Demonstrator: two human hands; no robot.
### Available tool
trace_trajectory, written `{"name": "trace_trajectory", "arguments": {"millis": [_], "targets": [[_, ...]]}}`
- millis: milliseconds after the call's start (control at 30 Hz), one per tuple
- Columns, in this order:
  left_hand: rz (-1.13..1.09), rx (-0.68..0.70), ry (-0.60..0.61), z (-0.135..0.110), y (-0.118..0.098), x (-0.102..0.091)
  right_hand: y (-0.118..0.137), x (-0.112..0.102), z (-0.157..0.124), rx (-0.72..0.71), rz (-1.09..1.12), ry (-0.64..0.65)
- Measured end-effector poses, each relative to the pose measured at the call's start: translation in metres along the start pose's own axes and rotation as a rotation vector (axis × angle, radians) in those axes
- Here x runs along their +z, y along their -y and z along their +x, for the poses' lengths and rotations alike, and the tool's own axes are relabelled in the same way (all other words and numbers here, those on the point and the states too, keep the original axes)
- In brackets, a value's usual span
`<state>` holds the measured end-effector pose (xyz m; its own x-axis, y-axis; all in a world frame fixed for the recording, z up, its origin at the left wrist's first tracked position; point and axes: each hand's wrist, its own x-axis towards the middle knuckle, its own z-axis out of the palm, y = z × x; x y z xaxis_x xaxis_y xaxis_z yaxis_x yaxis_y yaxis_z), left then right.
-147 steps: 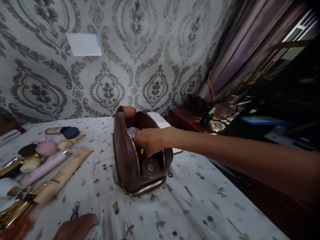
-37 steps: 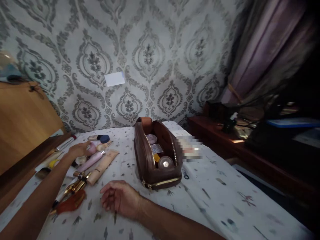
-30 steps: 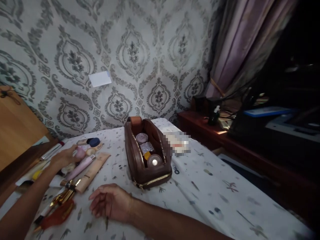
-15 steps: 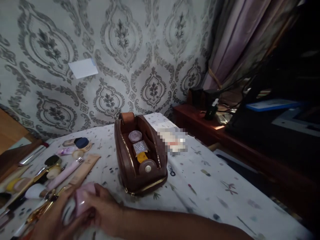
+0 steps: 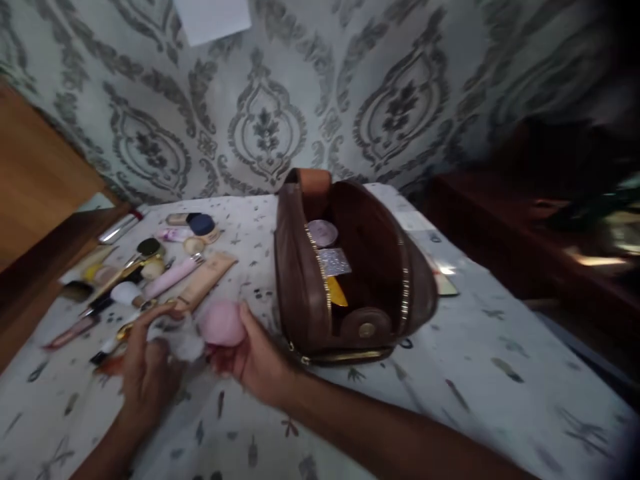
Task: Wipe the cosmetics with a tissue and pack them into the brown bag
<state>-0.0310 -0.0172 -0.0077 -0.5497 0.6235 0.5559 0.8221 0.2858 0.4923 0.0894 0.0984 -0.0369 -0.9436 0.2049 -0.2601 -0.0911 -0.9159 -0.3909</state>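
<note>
My right hand (image 5: 253, 360) holds a pink egg-shaped sponge (image 5: 222, 323) just above the cloth, left of an open brown leather pouch (image 5: 300, 293). My left hand (image 5: 145, 370) is beside it, with its fingers on a blurred white piece (image 5: 184, 343) next to the sponge. The pouch stands with its zip open. Inside it are a round lilac compact (image 5: 323, 233), a glittery silver item (image 5: 335, 261) and a yellow item (image 5: 337, 292).
A white patterned cloth (image 5: 480, 373) covers the table. Several cosmetics lie at the left: a beige tube (image 5: 206, 283), a pink tube (image 5: 170, 277), a blue-lidded jar (image 5: 203, 225), brushes. A wooden board (image 5: 35, 180) stands far left and a dark cabinet (image 5: 525, 227) right.
My left hand picked the pink sponge from the cosmetics and brought it toward me. Both hands now work on it closer to the pouch. The view has tilted down and nearer.
</note>
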Motion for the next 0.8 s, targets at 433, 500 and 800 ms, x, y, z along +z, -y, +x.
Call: {"name": "trace_trajectory", "arguments": {"millis": [433,500,800], "targets": [[-0.229,0.302,0.295,-0.023,-0.016,0.003,-0.002,0.011,-0.018,-0.369,-0.489,0.062],[-0.301,0.225,0.262,-0.025,-0.015,0.000,-0.003,0.011,-0.019,-0.392,-0.563,0.087],[-0.478,-0.233,0.159,-0.025,-0.008,-0.002,-0.016,0.009,-0.025,-0.560,-0.832,-0.055]]}}
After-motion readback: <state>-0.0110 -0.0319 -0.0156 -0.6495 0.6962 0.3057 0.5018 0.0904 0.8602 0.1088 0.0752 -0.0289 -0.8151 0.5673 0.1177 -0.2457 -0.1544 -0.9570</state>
